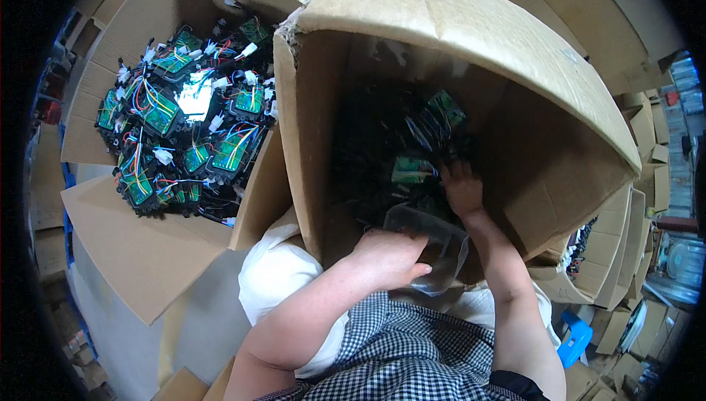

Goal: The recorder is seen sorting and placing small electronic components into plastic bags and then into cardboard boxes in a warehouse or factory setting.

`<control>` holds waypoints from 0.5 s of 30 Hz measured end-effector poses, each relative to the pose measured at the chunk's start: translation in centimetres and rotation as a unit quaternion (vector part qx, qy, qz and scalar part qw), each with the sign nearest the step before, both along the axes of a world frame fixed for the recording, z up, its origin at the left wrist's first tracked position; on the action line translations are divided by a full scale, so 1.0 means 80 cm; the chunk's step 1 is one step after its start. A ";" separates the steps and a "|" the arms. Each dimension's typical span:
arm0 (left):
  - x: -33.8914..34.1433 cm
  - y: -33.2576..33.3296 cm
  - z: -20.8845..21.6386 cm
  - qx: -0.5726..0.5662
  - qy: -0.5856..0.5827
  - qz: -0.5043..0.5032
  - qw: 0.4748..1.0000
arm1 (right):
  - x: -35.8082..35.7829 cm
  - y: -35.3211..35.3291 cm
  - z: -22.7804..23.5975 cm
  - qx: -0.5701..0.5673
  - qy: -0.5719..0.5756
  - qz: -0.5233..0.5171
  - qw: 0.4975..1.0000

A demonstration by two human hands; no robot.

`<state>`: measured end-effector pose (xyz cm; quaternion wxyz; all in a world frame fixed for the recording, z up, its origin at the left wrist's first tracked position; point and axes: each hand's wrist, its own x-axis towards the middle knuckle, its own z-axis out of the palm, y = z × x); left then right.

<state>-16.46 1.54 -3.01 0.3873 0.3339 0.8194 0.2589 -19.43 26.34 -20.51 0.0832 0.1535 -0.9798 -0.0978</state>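
Note:
A large cardboard box [456, 26] lies tipped toward me on my lap, its opening facing me. Inside it, in shadow, is a pile of black modules with green circuit boards [415, 143] and wires. My right hand [462, 189] reaches into the box and rests on the pile near a green board; whether it grips one is hidden. My left hand [390, 257] holds a clear plastic container [434, 243] by its rim at the box's mouth.
To the left stands an open cardboard box [140, 246] heaped with more black modules and green boards [184, 121] with coloured wires. Stacked cardboard boxes [618, 254] crowd the right side, with a blue stool [575, 338] on the floor.

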 end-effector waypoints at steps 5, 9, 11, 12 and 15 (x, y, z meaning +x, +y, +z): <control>0.006 0.002 -0.008 -0.006 0.028 -0.014 1.000 | 0.049 0.034 -0.043 0.092 -0.181 -0.040 0.978; 0.008 0.001 -0.014 -0.037 0.032 0.003 0.999 | 0.071 0.028 -0.029 0.013 -0.249 -0.130 0.960; 0.004 -0.001 -0.010 -0.051 0.044 0.015 0.998 | 0.078 0.019 -0.009 -0.005 -0.196 -0.141 0.970; 0.005 -0.006 -0.012 -0.054 0.039 0.015 0.998 | 0.072 0.005 0.016 0.002 -0.208 -0.130 0.969; 0.000 -0.008 -0.020 -0.039 0.093 0.038 0.994 | 0.063 0.003 0.019 -0.007 -0.146 -0.098 0.985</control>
